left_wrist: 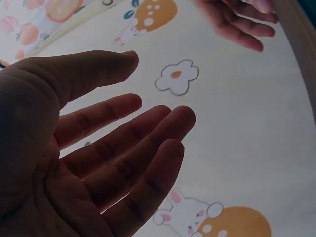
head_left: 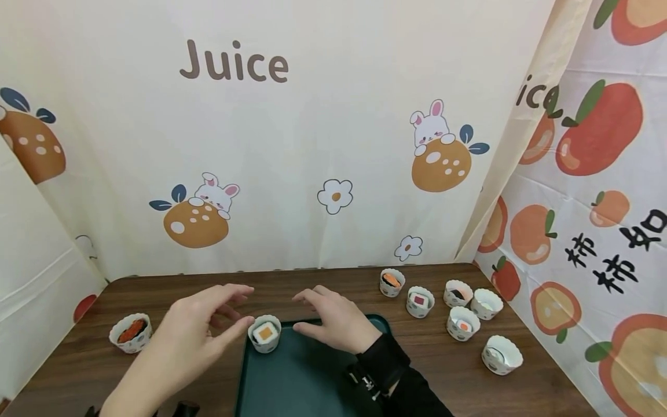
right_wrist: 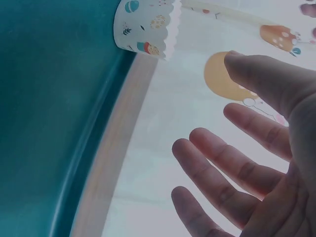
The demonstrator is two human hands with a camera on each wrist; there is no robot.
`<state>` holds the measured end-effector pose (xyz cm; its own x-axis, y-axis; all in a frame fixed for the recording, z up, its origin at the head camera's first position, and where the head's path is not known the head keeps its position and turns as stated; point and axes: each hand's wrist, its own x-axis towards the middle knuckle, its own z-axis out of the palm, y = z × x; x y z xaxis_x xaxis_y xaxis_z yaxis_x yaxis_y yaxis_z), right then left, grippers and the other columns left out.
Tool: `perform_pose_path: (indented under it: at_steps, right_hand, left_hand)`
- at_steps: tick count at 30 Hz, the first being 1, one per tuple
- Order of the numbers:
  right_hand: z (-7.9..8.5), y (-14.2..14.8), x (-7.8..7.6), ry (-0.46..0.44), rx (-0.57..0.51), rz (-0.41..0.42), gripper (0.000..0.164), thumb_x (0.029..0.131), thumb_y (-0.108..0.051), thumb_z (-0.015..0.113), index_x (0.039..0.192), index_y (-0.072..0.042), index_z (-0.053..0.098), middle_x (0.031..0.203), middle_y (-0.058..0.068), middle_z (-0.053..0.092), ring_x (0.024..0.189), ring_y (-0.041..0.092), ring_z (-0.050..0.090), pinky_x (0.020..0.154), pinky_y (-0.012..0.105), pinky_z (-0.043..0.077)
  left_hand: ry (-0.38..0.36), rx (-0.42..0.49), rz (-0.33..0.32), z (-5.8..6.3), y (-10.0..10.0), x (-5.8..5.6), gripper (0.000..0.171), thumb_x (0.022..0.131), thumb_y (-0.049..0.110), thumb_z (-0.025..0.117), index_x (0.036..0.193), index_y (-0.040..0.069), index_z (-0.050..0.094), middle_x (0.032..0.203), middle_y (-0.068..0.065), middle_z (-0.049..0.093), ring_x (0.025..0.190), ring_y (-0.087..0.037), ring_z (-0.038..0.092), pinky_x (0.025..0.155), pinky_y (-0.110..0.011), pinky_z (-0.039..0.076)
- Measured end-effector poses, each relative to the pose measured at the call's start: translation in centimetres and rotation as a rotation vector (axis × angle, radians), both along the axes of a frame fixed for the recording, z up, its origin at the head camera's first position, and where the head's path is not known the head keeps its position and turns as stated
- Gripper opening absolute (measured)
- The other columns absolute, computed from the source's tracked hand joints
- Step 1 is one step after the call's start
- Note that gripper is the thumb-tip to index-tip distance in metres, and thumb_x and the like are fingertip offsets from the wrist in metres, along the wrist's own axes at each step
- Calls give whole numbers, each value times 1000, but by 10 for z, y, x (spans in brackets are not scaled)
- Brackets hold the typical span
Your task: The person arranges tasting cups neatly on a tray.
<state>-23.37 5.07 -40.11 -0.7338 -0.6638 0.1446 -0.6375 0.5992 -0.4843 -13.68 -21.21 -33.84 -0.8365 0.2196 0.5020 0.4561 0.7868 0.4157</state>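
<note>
A dark green tray (head_left: 307, 382) lies on the wooden table, and a patterned paper cup (head_left: 264, 346) stands at its far left corner. In that cup sits a white sushi piece with an orange-yellow centre. Just left of the cup hovers my left hand (head_left: 195, 327), its thumb tip near the rim in the head view. The left wrist view shows that hand (left_wrist: 98, 148) with spread, slightly bent fingers and a bare palm. Above the tray's far edge is my right hand (head_left: 341, 321), also holding nothing; its fingers (right_wrist: 217, 182) are loosely extended.
At the far left stands a paper cup (head_left: 130, 341) with orange-red topped sushi. Several more cups cluster right of the tray, including one with orange-topped sushi (head_left: 391, 281) and a front one (head_left: 502, 356). Printed cloth curtains (head_left: 292, 133) hang behind and beside the table (head_left: 427, 376).
</note>
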Motion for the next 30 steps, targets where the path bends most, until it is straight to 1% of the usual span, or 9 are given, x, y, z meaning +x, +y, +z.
perform_pose_path:
  at_steps: [4,8,11,15,19,23,27,30]
  right_hand:
    - [1,15,8,81,-12,15,44,104,-38,72,143,-19,64,133,1,67,116,17,70,98,31,58]
    - [3,28,15,154,-34,25,43,103,-35,73,142,-18,65,131,2,68,114,16,70,98,33,58]
    - [5,35,21,163,-32,5,43,103,-36,73,142,-20,65,131,-2,68,116,14,70,101,35,57]
    - [8,46,29,146,-17,-35,44,103,-40,72,143,-24,64,135,-5,67,122,13,67,107,37,54]
    - [9,58,37,150,-7,-53,45,104,-42,70,146,-25,63,138,-4,66,123,12,67,108,35,54]
    - [9,71,43,167,-4,-70,44,104,-44,69,144,-26,63,135,-7,66,115,10,68,101,31,55]
    - [9,80,48,196,1,-88,43,103,-45,71,141,-28,65,132,-11,66,111,8,68,98,32,56]
    - [10,85,52,220,19,-110,41,102,-45,73,140,-30,65,132,-13,66,107,7,66,96,33,55]
  left_hand:
    - [-35,-9,-22,-6,9,-4,42,88,17,90,126,22,74,113,8,77,82,1,72,66,-21,57]
    - [-87,-17,-35,-13,18,-7,40,89,21,89,126,22,74,115,10,76,83,0,71,66,-20,56]
    - [-115,-25,-25,-17,22,-8,41,89,22,90,127,22,74,112,10,75,83,0,69,66,-19,55]
    - [-115,-39,13,-23,24,-10,44,87,22,91,127,23,74,110,10,75,84,-2,69,67,-20,56]
    - [-105,-56,53,-29,21,-13,45,86,21,92,127,24,74,110,9,75,84,-4,70,67,-21,56]
    - [-86,-86,76,-34,16,-18,45,86,19,92,127,22,74,113,6,76,86,-9,73,66,-24,57]
    - [-67,-129,101,-39,7,-22,46,85,20,92,128,20,74,113,4,76,90,-13,74,67,-32,60]
    - [-71,-151,117,-42,-3,-25,47,85,20,92,128,17,73,115,0,77,90,-17,74,67,-37,61]
